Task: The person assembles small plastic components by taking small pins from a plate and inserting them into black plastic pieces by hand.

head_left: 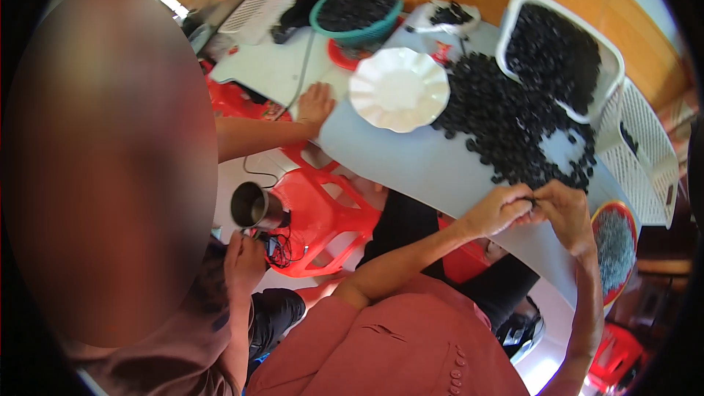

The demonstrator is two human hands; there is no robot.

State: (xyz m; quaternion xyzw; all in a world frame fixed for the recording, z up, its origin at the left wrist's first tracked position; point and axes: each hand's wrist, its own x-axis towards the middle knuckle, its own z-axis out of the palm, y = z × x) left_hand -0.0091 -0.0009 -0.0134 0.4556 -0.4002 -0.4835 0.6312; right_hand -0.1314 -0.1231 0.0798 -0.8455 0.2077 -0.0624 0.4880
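My left hand (500, 210) and my right hand (566, 214) meet over the front edge of the table, fingers pinched together. Between the fingertips is a small black piece (532, 202), mostly covered, held by both hands. Just beyond them spreads a large heap of small black rounded pieces (506, 125). Close to my right forearm stands a red-rimmed bowl (607, 209) full of fine grey bits, too small to make out.
Behind the heap are a white tub (620, 66) of black pieces, a white perforated basket (656, 176) and a teal basket (381, 29). A scalloped white plate (400, 92) lies left. A person at left rests a hand (317, 105) on the table; a metal mug (253, 205) is near a red stool (315, 209).
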